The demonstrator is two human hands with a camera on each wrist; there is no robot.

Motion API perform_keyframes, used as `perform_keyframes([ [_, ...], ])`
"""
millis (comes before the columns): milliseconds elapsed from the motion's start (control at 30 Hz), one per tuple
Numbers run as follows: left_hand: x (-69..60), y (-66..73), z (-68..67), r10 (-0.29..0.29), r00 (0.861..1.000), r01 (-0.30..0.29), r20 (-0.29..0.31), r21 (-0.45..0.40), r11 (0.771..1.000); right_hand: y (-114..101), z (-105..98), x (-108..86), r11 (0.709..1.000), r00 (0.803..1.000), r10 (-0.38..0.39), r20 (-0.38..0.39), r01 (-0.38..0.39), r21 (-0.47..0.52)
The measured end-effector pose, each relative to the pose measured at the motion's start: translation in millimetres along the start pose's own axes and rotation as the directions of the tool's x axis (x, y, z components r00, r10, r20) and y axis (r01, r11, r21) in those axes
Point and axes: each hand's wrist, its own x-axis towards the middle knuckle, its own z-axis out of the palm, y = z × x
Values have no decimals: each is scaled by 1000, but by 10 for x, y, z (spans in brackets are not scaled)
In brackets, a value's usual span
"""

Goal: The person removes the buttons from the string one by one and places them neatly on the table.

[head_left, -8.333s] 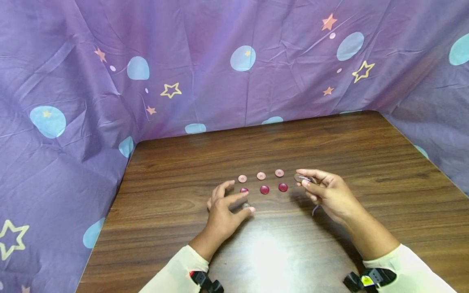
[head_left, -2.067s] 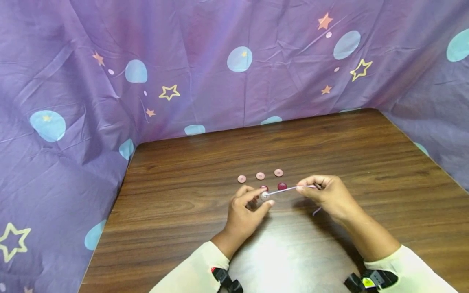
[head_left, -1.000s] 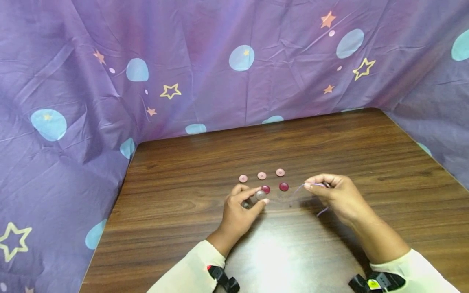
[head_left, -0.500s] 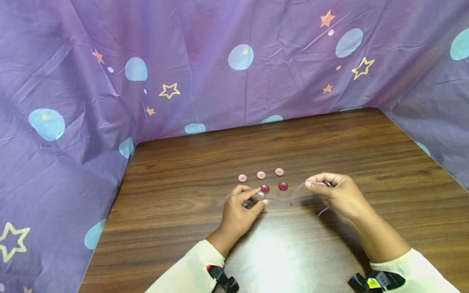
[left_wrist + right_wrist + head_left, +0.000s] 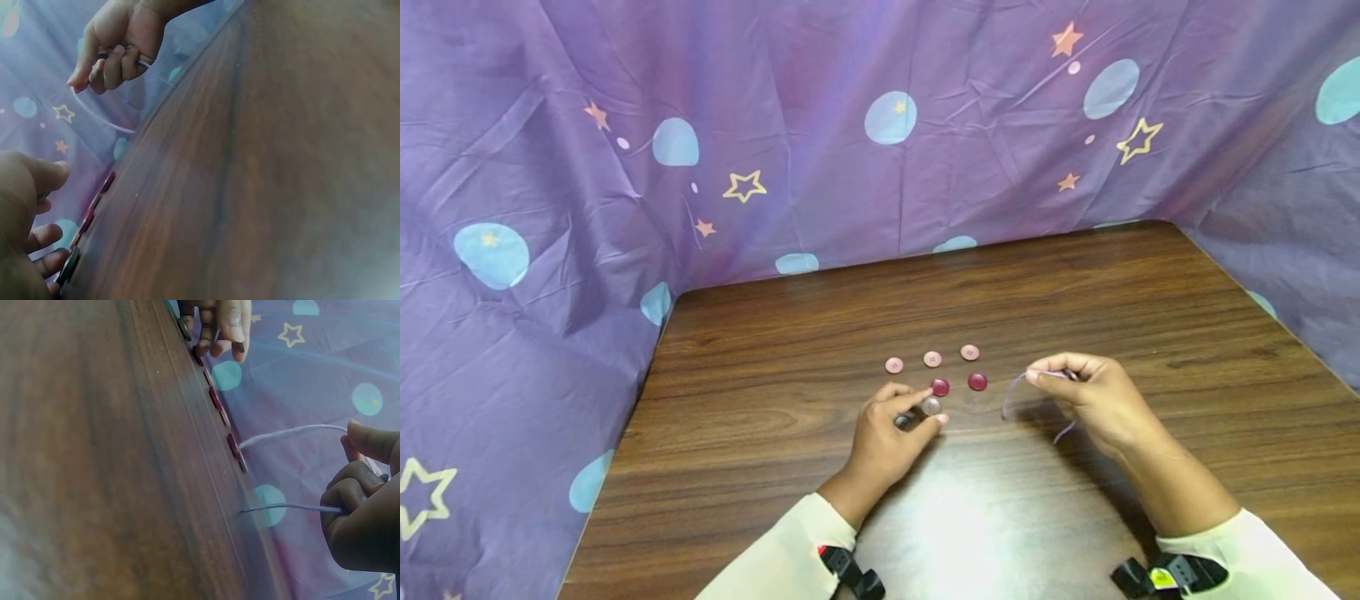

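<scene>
My left hand (image 5: 887, 429) pinches a grey button (image 5: 931, 406) between index finger and thumb, just above the table. Under that palm a second grey button (image 5: 902, 422) is partly covered. My right hand (image 5: 1086, 400) holds a thin lilac string (image 5: 1017, 392) between thumb and index finger, a short end curving down toward the left hand. The string's other end hangs below the curled fingers. A small dark piece (image 5: 384, 478) shows within the right hand; its kind is unclear. The string end and the pinched button are apart.
Three pink buttons (image 5: 932, 359) form a row beyond the left hand. In front are dark red buttons (image 5: 977, 382); the leftmost is hidden in the head view. The wooden table (image 5: 760, 342) meets a purple patterned cloth (image 5: 820, 150) at the back and sides.
The left hand has picked up a grey button. The string, stretched to that button about two seconds ago, is now away from it, and the right hand has drawn slightly right.
</scene>
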Motion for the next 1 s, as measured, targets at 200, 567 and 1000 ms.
perform_keyframes([
  [200, -12, 3, -50, -43, 999, 43, 27, 3, 999, 2, -5, -3, 1000, 1000, -3, 12, 3, -7],
  [567, -11, -5, -41, 9, 1000, -9, 6, 20, 1000, 8, -43, -11, 1000, 1000, 19, 2, -19, 25],
  [1000, -21, -12, -41, 47, 997, -53, 59, 107, 993, 11, -76, -30, 999, 1000, 12, 19, -13, 53],
])
